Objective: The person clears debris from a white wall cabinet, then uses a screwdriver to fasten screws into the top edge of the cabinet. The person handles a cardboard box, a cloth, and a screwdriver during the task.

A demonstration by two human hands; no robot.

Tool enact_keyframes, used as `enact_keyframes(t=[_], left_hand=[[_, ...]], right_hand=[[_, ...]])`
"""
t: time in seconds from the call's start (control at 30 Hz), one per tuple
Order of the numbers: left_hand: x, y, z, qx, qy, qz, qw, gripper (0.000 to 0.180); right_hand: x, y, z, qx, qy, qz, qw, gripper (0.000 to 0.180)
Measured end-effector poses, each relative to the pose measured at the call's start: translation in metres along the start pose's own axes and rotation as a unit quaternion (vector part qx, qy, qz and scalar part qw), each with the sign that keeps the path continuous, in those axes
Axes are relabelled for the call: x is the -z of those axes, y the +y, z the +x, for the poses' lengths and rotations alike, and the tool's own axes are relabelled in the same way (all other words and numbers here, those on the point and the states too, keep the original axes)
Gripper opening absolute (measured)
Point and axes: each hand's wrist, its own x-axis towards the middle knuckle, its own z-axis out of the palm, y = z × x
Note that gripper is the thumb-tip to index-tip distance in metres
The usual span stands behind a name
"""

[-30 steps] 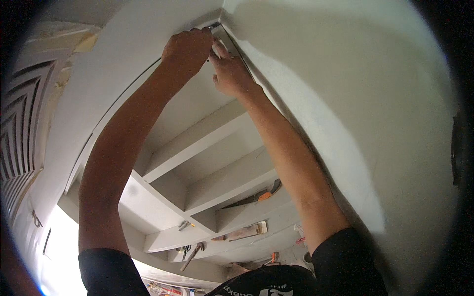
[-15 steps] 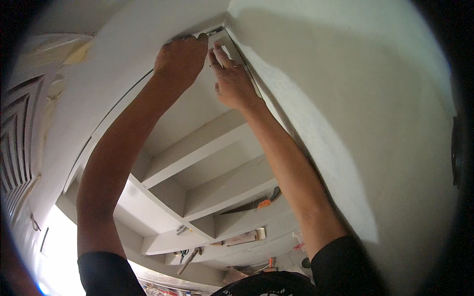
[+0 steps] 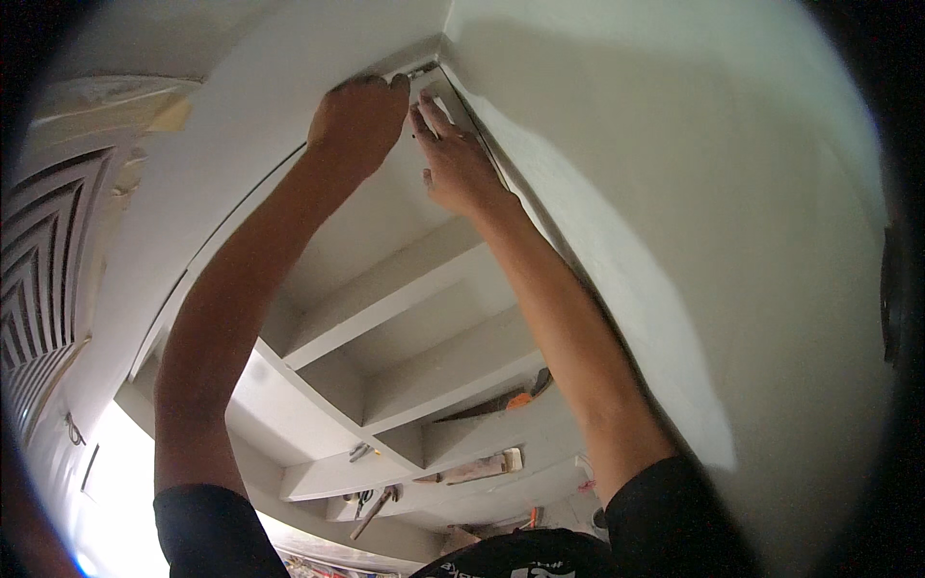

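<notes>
My left hand (image 3: 361, 120) is raised to the top corner of a white shelf unit, its fingers closed. A small metallic piece (image 3: 422, 69) shows just beyond its fingertips, at the unit's top edge. Whatever the fist holds is hidden behind the knuckles. Just right of it and a little lower, my right hand (image 3: 458, 159) has its fingers stretched out along the light panel (image 3: 443, 91) by the right wall. The white shelf unit (image 3: 395, 260) reaches down below both hands, with several open compartments.
Lower shelves hold a hammer (image 3: 374, 512), a flat wooden-handled tool (image 3: 482, 467), and a saw with an orange part (image 3: 520, 400). A plain wall (image 3: 752, 241) rises close on the right. On the left is a grooved panel (image 3: 58, 260) beside plastic sheeting (image 3: 106, 111).
The view has shifted slightly, so the shelves and the grooved panel appear a little farther right. Both hands stay at the top corner in nearly the same pose.
</notes>
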Motion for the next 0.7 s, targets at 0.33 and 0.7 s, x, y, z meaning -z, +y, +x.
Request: enact_keyframes(t=[0.33,0.7], left_hand=[[0.014,0.016,-0.009,0.055,-0.036,-0.050,0.997,0.029],[0.018,0.000,-0.032,0.089,-0.080,-0.048,0.992,0.036]], right_hand=[[-0.003,0.005,-0.005,0.025,0.038,-0.006,0.999,0.076],[-0.002,-0.006,-0.004,-0.025,-0.027,0.014,0.999,0.081]])
